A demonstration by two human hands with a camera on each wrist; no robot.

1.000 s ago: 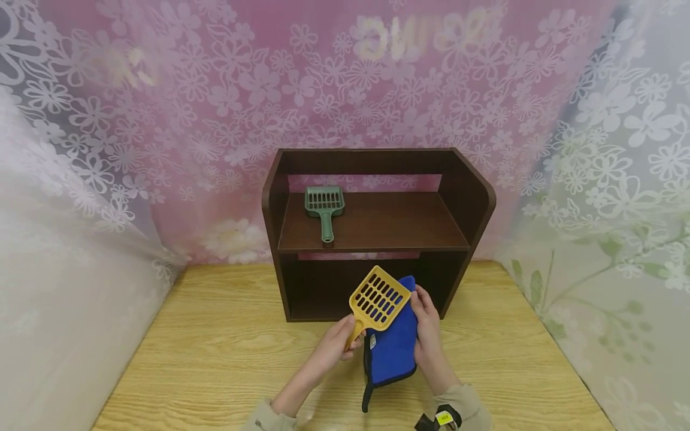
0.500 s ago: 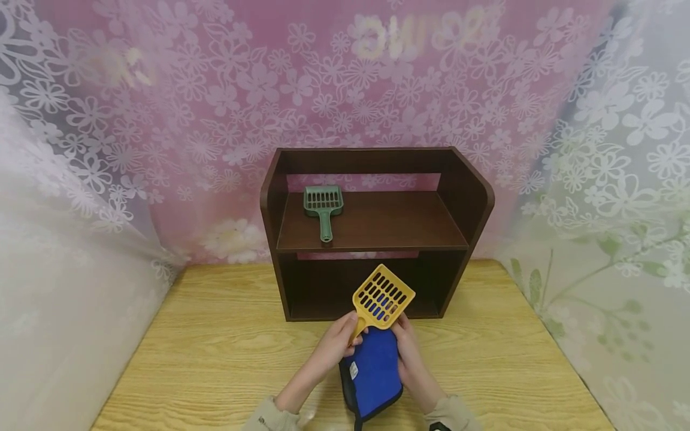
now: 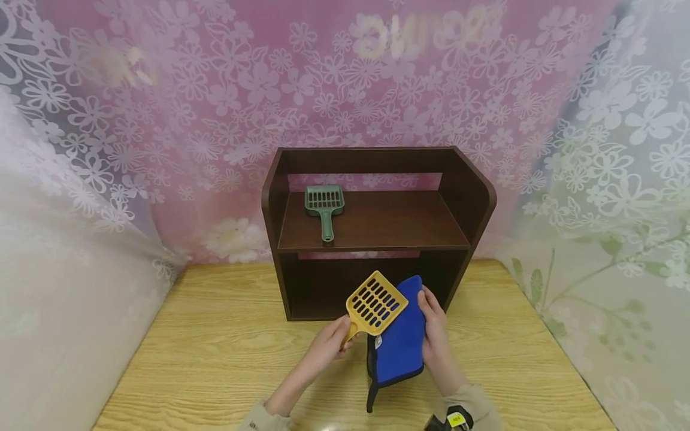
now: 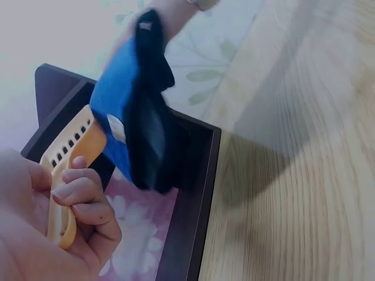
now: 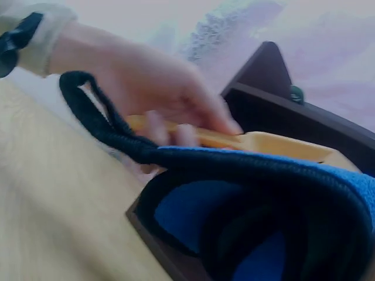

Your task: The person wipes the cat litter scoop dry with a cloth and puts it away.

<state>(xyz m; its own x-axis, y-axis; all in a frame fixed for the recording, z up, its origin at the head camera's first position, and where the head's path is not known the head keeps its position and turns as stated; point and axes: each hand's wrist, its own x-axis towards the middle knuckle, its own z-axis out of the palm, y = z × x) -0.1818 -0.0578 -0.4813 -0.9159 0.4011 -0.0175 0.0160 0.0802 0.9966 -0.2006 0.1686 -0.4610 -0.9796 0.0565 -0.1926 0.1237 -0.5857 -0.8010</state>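
Observation:
My left hand (image 3: 330,342) grips the handle of a yellow slotted litter scoop (image 3: 376,302); its slotted head tilts up to the right. In the left wrist view my fingers (image 4: 88,202) curl round the handle. My right hand (image 3: 435,335) holds a folded blue cloth (image 3: 401,353) with black edging and a hanging loop (image 5: 88,111). The cloth lies behind the scoop's right edge and shows through some slots. Whether the two touch there is hard to tell. The right wrist view shows the folds of the cloth (image 5: 187,208) spreading open, with the scoop (image 5: 293,146) behind.
A dark brown two-tier shelf (image 3: 377,221) stands at the back of the wooden table (image 3: 215,359). On its upper board, to the left, lies a green slotted scoop (image 3: 326,206). Flowered curtains (image 3: 215,120) close off the back and both sides.
My right hand took the blue cloth down and left behind the scoop, then back up and right, beyond the scoop's edge. The scoop has shifted slightly; both grips stay.

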